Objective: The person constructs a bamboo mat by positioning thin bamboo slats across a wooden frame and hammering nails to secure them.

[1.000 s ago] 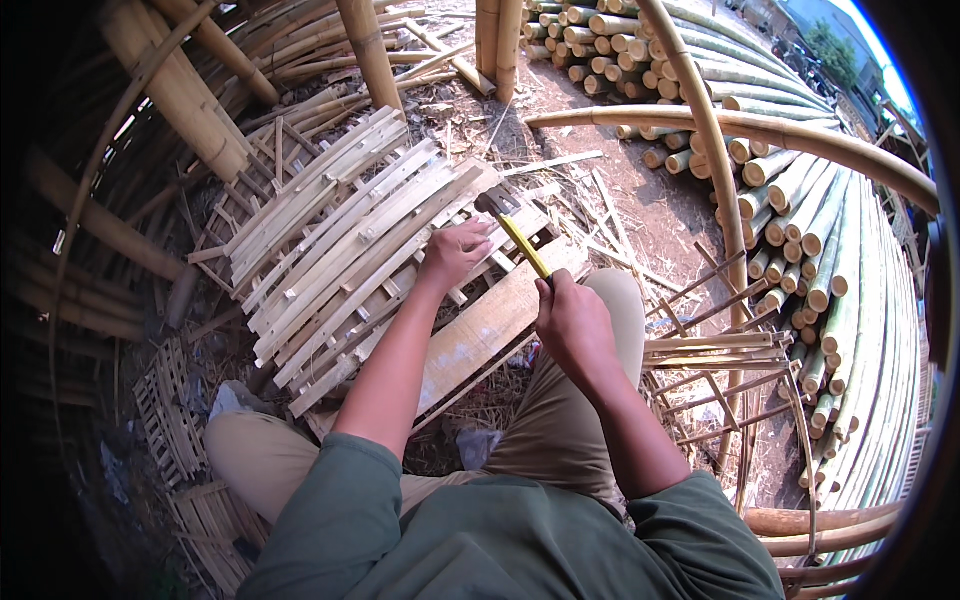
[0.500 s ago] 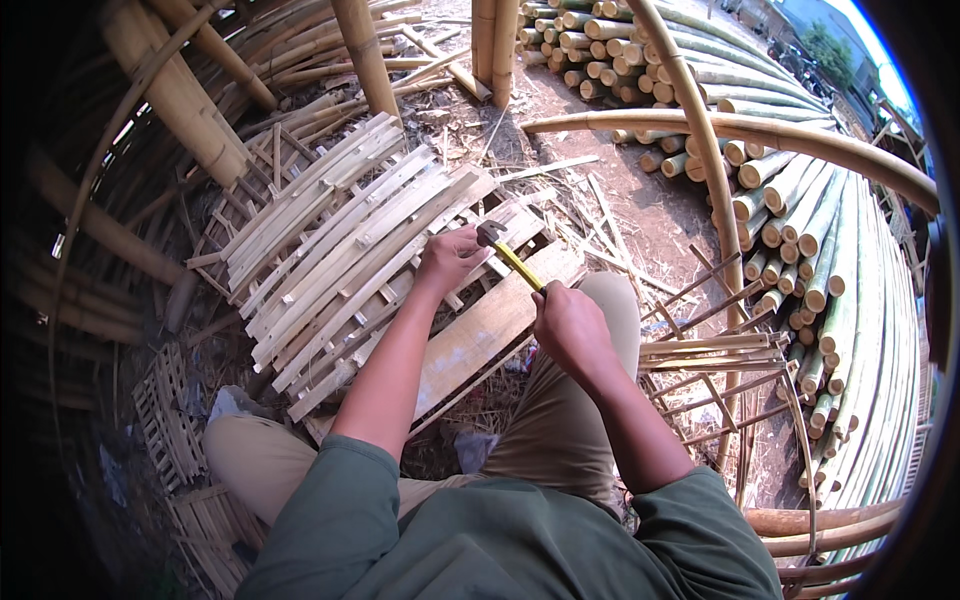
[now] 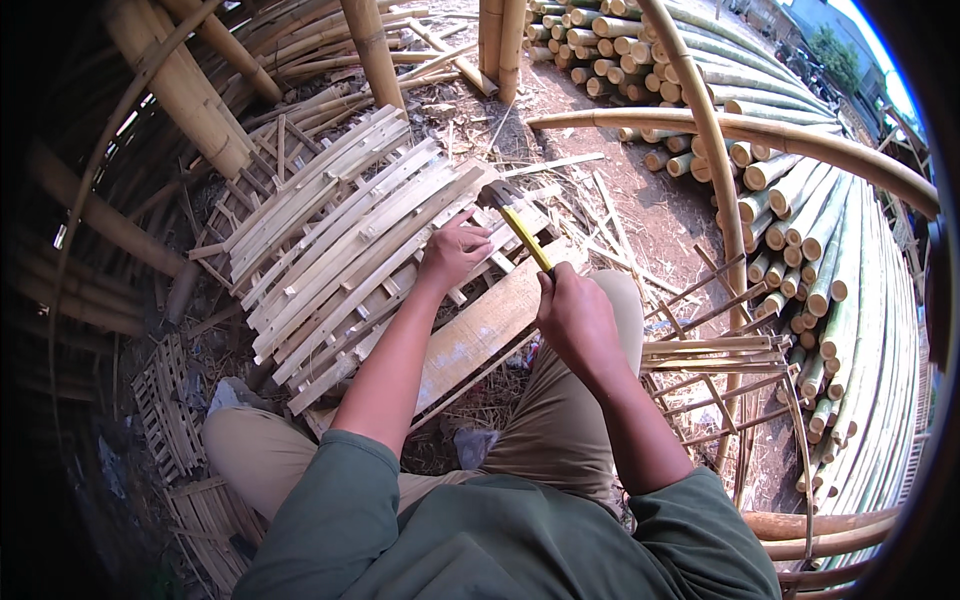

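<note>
Item: hammer [image 3: 522,232], yellow handle, dark head. I see it gripped in the right hand [image 3: 578,318], which is closed in a full fist low on the handle. Its long axis runs up and left from that fist, and the head [image 3: 494,197] sits over the near end of the slat panel, just beside the left fingertips.

Item: slat panel [image 3: 350,245], pale split bamboo strips laid side by side on cross battens, lying ahead and to my left. The left hand [image 3: 452,250] presses on its edge, fingers curled and pinched close; whether they hold a nail I cannot tell. The left hand is nearer the striking spot, and its fingers are what stands closest to the hammer head.

Item: flat board [image 3: 480,330], under the panel's near edge, resting by my knees.

Surroundings: stacked bamboo poles [image 3: 830,250] at right, a curved pole [image 3: 740,130] crossing them, finished lattice pieces [image 3: 165,410] at lower left, loose offcuts on the dirt.
</note>
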A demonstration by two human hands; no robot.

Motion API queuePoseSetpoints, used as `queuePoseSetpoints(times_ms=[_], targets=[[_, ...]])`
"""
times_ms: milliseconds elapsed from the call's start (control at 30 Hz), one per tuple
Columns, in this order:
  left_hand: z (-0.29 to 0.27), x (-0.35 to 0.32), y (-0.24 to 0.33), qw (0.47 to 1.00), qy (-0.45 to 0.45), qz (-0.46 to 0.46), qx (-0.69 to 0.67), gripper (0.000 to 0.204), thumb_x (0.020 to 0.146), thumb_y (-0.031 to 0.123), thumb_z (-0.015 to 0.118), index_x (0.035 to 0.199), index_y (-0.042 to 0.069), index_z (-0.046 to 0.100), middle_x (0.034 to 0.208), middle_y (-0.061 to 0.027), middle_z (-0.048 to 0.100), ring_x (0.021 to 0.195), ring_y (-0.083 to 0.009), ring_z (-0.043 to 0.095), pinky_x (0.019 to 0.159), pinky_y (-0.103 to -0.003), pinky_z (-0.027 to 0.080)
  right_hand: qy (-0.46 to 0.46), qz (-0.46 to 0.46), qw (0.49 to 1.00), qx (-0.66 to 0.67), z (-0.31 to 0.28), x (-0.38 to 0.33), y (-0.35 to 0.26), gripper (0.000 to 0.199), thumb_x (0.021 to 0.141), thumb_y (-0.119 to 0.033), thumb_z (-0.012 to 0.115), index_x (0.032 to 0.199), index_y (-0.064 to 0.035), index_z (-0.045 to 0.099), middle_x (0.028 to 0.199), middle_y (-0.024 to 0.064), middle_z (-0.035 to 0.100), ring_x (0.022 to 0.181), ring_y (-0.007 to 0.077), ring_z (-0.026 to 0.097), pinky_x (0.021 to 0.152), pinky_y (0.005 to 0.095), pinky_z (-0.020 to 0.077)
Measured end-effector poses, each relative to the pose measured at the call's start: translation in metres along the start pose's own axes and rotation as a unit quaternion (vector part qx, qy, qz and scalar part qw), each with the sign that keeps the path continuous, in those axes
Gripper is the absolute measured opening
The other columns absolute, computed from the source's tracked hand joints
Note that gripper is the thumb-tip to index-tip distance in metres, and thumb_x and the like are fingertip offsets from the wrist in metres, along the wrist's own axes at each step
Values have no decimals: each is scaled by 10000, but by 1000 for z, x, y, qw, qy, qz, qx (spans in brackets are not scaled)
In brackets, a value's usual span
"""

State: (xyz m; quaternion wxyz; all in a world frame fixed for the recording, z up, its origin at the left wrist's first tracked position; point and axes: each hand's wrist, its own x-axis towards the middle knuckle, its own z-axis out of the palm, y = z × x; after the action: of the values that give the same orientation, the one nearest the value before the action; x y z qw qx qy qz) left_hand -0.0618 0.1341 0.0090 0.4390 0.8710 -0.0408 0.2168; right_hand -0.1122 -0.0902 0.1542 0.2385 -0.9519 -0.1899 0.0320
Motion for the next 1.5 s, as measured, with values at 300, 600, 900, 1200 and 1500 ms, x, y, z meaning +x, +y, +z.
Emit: queuePoseSetpoints(times_ms=[300,600,900,1200,1500], targets=[[-3,0,7,1000,2,-3,10,104,753,125,763,834,59,757,984,-78,733,1214,-302,566,1038,-381,447,-10,32,999,30,-3,8,5,312,956,-224,515,849,58,597,802,279,633,779,435,628,718,529,484],[-5,-1,5,1000,-3,2,29,153,763,137,779,895,61,761,984,-81,733,1251,-284,538,1030,-374,446,-43,9,999,21,3,27,12,326,939,-213,546,805,75,618,789,294,625,769,444,623,732,521,486],[1,-1,2,998,9,30,49,89,752,108,774,833,72,762,994,-53,735,1200,-271,561,1005,-380,460,36,71,996,36,32,149,8,391,919,-294,539,850,59,692,834,291,662,826,430,661,768,481,522],[0,-1,10,998,2,17,68,87,751,105,768,815,49,749,990,-60,730,1161,-268,587,993,-384,467,19,67,997,31,85,172,24,308,908,-265,567,875,4,711,897,232,694,851,376,685,747,450,541],[0,0,15,996,37,21,84,187,708,94,747,885,45,707,971,-119,689,1034,-282,628,947,-376,492,-90,103,990,37,82,189,28,275,814,-188,605,993,-4,704,1030,201,694,967,337,681,836,405,545]])
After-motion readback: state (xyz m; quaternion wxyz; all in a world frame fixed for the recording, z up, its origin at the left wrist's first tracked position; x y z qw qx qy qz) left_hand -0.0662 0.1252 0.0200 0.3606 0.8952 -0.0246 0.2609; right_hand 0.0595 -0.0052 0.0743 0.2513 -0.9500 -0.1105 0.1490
